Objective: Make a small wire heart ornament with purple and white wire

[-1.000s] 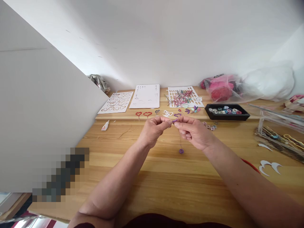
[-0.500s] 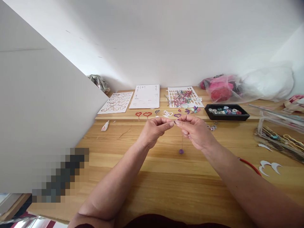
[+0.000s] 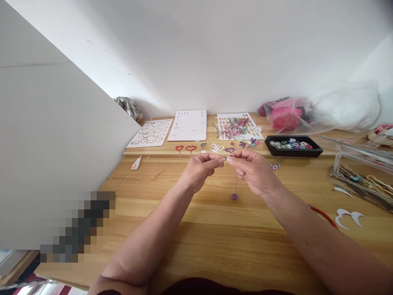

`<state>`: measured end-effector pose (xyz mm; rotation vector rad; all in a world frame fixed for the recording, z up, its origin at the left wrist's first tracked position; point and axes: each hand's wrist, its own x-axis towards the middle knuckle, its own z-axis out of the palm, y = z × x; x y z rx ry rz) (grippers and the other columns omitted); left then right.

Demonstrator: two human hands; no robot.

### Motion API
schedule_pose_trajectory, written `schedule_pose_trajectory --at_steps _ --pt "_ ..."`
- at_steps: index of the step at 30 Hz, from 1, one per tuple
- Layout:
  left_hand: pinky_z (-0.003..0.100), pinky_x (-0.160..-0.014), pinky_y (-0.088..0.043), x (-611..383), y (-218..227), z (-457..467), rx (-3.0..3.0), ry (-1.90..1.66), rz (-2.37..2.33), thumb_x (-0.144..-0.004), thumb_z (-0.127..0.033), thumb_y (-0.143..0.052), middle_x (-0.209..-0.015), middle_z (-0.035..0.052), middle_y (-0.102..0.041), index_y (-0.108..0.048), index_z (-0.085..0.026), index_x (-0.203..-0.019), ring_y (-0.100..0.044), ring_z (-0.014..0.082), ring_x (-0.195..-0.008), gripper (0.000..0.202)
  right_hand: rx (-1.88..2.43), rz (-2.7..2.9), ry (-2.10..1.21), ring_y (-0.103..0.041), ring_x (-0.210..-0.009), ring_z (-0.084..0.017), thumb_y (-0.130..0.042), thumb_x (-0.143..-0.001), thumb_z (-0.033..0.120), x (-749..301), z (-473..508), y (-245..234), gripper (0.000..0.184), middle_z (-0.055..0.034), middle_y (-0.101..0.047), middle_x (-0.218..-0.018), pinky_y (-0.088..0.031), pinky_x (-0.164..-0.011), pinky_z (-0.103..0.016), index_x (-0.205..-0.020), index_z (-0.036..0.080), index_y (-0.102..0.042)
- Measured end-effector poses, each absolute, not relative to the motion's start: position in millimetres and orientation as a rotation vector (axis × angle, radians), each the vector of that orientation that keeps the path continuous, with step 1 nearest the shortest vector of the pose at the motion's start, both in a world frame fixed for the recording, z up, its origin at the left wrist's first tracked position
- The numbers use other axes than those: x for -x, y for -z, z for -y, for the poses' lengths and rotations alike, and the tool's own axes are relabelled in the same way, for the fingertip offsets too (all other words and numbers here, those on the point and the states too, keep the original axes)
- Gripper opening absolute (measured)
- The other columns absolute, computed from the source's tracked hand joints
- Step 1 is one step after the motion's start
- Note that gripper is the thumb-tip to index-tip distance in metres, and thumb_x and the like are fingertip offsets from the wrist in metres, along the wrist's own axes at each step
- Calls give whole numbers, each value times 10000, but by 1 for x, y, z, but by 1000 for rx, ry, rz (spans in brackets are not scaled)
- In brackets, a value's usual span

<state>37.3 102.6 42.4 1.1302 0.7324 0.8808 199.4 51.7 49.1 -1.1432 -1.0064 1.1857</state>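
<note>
Above the wooden table (image 3: 215, 229) my left hand (image 3: 199, 170) and my right hand (image 3: 253, 170) meet fingertip to fingertip. Both are pinched on a thin wire (image 3: 236, 180) that hangs down from my right fingers. A small purple coil (image 3: 234, 196) sits at the wire's lower end, close to the tabletop. What lies between the fingertips is too small to make out.
On a raised board at the back lie white template sheets (image 3: 188, 125), red wire hearts (image 3: 186, 148) and a pile of coloured pieces (image 3: 235, 126). A black tray (image 3: 293, 146) of coloured rolls stands right, plastic bags (image 3: 288, 114) behind. A glue tube (image 3: 136, 163) lies left; white paper shapes (image 3: 348, 216) right.
The purple piece seen between my fingertips a second ago no longer shows. Both hands stay pinched together and have hardly moved.
</note>
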Motion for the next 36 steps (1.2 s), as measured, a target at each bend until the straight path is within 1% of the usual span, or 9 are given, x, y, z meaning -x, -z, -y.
schedule_pose_trajectory --at_steps 4,11,17,20,23,26,30,33,36 --pt "234 -506 -221 -37 -40 -103 -1070 -860 -692 -643 -298 -849 -703 24 -631 -719 -130 -708 -388 53 -564 222 1134 988 -1216 -283 -443 -56 -815 -683 371 -200 -52 -48 258 80 -402 -484 -176 -426 -229 -722 191 -633" --pt "239 -505 -239 -37 -39 -104 -1061 -859 -713 -632 -294 -840 -714 33 -645 -725 -132 -728 -415 63 -567 220 1146 1044 -1179 -293 -442 -57 -811 -701 394 -202 -53 -46 267 74 -416 -492 -201 -426 -230 -719 188 -643" --pt "237 -478 -213 -38 -40 -103 -1096 -899 -734 -632 -326 -835 -680 16 -625 -690 -132 -681 -357 46 -521 248 1128 1048 -1190 -312 -439 -56 -817 -711 385 -202 -53 -44 261 71 -433 -488 -205 -416 -220 -730 190 -646" --pt "238 -462 -183 -38 -42 -101 -1116 -932 -756 -647 -340 -830 -693 6 -617 -675 -134 -674 -323 35 -500 260 1118 1043 -1216 -327 -425 -54 -815 -722 391 -201 -54 -43 264 63 -482 -499 -201 -400 -209 -767 193 -647" --pt "241 -453 -158 -38 -43 -101 -1128 -947 -766 -655 -361 -823 -687 -5 -605 -665 -140 -677 -298 33 -488 272 1132 1090 -1207 -370 -414 -60 -797 -741 415 -198 -54 -41 273 38 -561 -561 -242 -383 -211 -794 193 -648" --pt "232 -468 -228 -38 -43 -101 -1166 -985 -799 -661 -377 -817 -655 -19 -593 -665 -144 -689 -326 36 -489 280 1184 1199 -1129 -408 -420 -75 -753 -780 425 -195 -52 -40 258 18 -596 -600 -291 -387 -229 -815 189 -655" --pt "235 -627 -408 -36 -43 -103 -1344 -1071 -883 -690 -349 -789 -707 2 -645 -672 -144 -701 -519 82 -627 236 1303 1412 -846 -437 -477 -87 -688 -835 350 -191 -45 -45 179 14 -579 -598 -319 -446 -241 -795 177 -664" --pt "242 -673 -431 -31 -48 -104 -1577 -1069 -993 -723 -314 -744 -772 17 -679 -689 -148 -725 -565 107 -697 175 1350 1518 -643 -409 -472 -84 -662 -835 286 -190 -40 -52 133 35 -523 -556 -294 -452 -242 -760 176 -661" --pt "236 -639 -423 -25 -55 -103 -1744 -964 -1020 -730 -298 -717 -772 19 -684 -687 -148 -719 -561 109 -678 154 1353 1612 -489 -438 -497 -88 -651 -823 229 -193 -36 -58 94 28 -558 -581 -320 -479 -243 -747 176 -667"
